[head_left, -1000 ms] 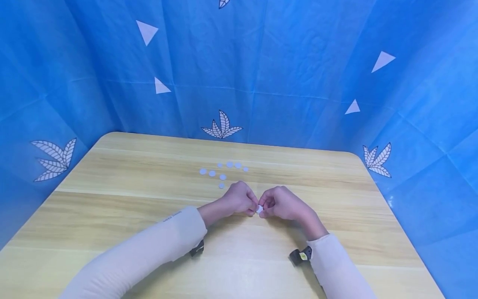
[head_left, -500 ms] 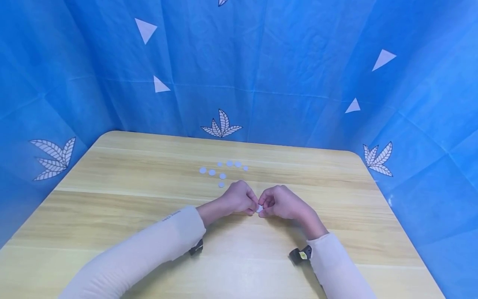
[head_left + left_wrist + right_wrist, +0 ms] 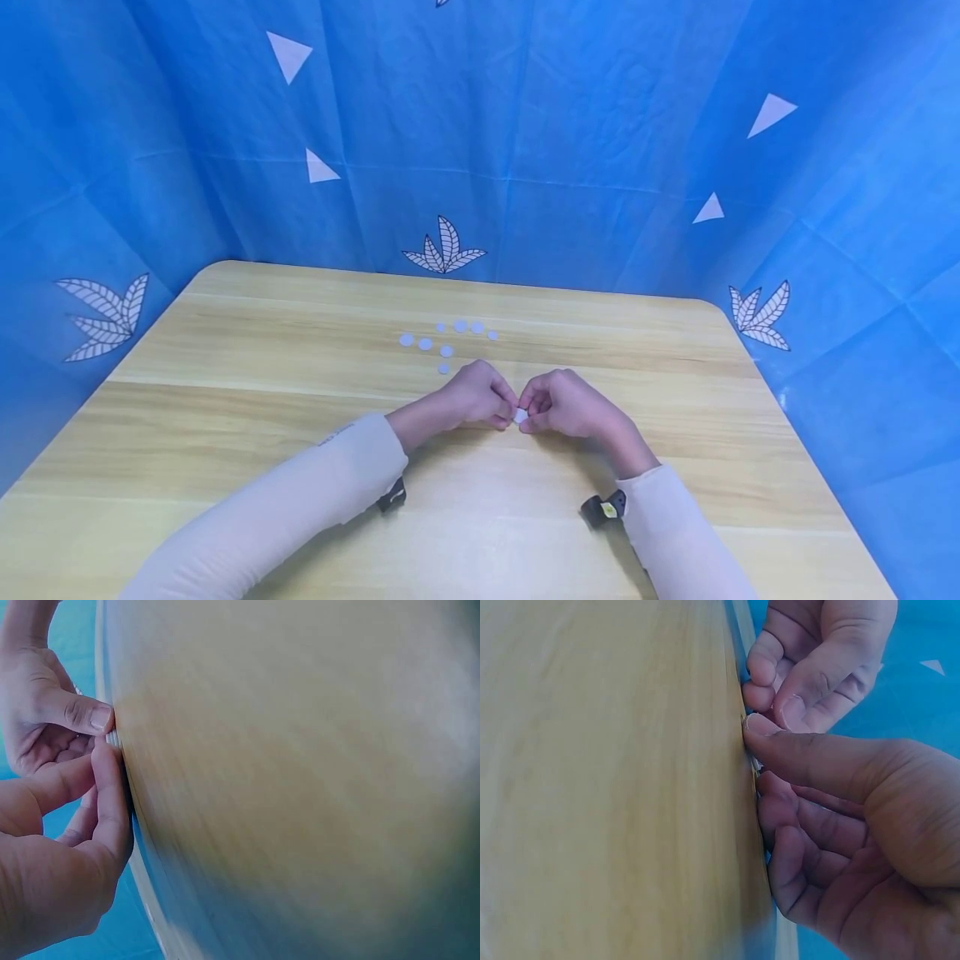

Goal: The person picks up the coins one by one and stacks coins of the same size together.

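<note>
Small pale round discs that look like coins point(image 3: 461, 327) lie flat and apart on the wooden table, beyond my hands. At the table's middle, a short stack of coins point(image 3: 521, 415) stands between my two hands; its layered edge shows in the left wrist view point(image 3: 113, 740). My left hand point(image 3: 478, 395) pinches the stack's left side with thumb and fingertips. From the right, my right hand point(image 3: 567, 405) holds it between thumb and curled fingers. In the right wrist view, the thumb point(image 3: 810, 754) and fingers cover most of the stack.
The light wooden table point(image 3: 262, 350) has a rounded far edge. A blue curtain point(image 3: 585, 125) with white triangles and leaf prints hangs behind it and on both sides. Each wrist carries a black camera strap, the right one point(image 3: 602, 510) in plain sight.
Both hands stay at the stack with almost no movement. The whole head view has shifted very slightly upward; the loose coins keep their layout.
</note>
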Demonstrator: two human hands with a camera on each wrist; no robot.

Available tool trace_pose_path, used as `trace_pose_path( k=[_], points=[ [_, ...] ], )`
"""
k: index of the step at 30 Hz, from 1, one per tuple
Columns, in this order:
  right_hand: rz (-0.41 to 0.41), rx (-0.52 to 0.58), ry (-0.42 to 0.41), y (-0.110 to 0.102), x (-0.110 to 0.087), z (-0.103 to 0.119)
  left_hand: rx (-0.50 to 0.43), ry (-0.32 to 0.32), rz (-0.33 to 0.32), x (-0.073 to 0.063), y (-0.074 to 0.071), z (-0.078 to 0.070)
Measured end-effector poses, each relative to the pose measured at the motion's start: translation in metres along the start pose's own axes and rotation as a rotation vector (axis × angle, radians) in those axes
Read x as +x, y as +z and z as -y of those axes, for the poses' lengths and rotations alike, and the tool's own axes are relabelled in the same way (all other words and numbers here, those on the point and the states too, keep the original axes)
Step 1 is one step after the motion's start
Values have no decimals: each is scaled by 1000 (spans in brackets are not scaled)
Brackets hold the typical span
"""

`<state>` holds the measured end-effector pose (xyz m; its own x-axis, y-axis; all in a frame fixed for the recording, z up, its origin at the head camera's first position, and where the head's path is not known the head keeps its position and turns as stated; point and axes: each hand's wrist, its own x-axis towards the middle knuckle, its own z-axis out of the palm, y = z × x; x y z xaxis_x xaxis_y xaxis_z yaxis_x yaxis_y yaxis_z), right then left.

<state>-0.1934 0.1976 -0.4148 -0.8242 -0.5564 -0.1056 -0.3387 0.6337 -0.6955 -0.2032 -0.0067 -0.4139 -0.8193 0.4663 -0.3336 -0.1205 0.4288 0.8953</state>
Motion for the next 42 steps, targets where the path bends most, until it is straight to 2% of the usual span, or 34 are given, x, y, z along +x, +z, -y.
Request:
trace_pose_path(
  k=[11, 15, 18, 21, 25, 29, 33, 36, 42],
  points=[
    [5, 12, 24, -1, 0, -1, -48, 8, 31, 0, -9, 5],
    [6, 23, 35, -1, 1, -2, -68, 1, 31, 0, -16, 7],
    [7, 27, 36, 0, 1, -3, -29, 17, 16, 0, -25, 8],
    [4, 26, 38, 0, 2, -4, 69, 54, -29, 2, -39, 6],
    [1, 29, 46, 0, 2, -4, 173, 100, -123, 5, -66, 2],
    [2, 36, 61, 0, 2, -4, 192, 80, -220, 10, -97, 5],
    [4, 37, 72, 1, 2, -4, 210, 26, -285, 15, -123, 15],
    [4, 38, 77, 1, 2, -4, 277, 36, -268, 20, -136, 22],
    [2, 42, 82, 0, 1, -4, 473, 171, -135, 31, -144, 24]
  ],
)
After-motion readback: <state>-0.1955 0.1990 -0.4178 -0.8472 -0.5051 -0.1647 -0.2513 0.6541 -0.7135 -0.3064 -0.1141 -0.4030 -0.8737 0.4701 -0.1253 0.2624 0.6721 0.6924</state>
